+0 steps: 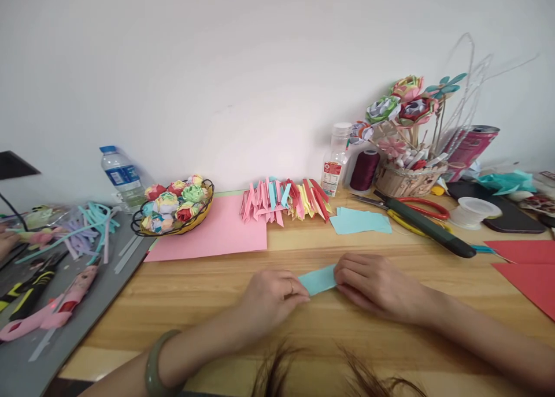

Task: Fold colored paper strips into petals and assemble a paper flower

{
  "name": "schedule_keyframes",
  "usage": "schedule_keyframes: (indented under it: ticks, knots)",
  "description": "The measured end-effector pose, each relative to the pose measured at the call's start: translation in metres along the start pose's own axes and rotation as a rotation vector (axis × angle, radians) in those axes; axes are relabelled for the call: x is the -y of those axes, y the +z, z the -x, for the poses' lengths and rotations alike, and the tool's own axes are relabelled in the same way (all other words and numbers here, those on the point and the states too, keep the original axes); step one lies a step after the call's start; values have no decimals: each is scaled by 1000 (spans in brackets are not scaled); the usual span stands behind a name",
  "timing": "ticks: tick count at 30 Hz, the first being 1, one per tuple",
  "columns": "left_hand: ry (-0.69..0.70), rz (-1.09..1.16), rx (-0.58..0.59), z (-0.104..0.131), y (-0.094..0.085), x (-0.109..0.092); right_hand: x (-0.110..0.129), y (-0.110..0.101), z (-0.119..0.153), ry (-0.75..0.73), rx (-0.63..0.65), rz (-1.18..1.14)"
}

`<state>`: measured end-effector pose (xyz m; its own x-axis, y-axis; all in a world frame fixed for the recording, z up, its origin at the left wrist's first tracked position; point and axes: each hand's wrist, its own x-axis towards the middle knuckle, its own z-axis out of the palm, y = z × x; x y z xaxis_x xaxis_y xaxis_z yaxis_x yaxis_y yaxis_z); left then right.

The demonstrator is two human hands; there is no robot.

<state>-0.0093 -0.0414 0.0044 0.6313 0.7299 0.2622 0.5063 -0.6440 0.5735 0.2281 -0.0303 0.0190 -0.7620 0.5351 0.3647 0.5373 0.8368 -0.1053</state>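
The left hand (273, 296), in the head view, pinches one end of a light-blue paper strip (318, 279) between thumb and fingers; the right hand (373, 284) grasps the other end. The strip is stretched between them over the middle of the worktop (195, 304), between its near and far edges. Beyond the right hand lie loose light-blue paper pieces (362, 221), just beside a dark-handled tool (429, 226) that crosses red-handled scissors (427, 207).

Towards the far edge stands a row of folded paper pieces (260, 203) in pink, yellow and red, partly over a pink sheet (234, 235). A basket (200, 216) of paper flowers (191, 195) sits near the far left corner. To its right along the far edge are a clear bottle (332, 180) and a purple thread spool (363, 171). Red paper (526, 251) lies towards the right edge.
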Motion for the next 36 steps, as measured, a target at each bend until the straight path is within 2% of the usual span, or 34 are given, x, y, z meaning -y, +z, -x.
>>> schedule_keyframes:
  ticks: [2,5,9,14,21,26,31,34,36]
  knots:
    - [-160,65,13,-1,-3,-7,2,-3,1,52,92,-64]
    - [-365,87,20,-4,-6,-14,3,-2,2,242,144,-136]
    - [-473,43,15,-10,-5,-14,3,9,4,399,106,-168]
    - [-459,-53,20,-17,-3,-12,4,23,8,435,45,-114]
    - [-461,-136,36,-18,-1,-9,8,25,9,458,44,-73]
    - [-435,-167,45,-18,-1,-9,7,27,9,424,58,-65]
    - [-420,-236,69,-16,-1,-12,6,26,7,370,0,0]
    - [-365,-307,63,-13,-1,-11,6,25,4,341,-4,34]
    - [-268,-353,35,-11,-1,-7,6,24,3,335,-1,32]
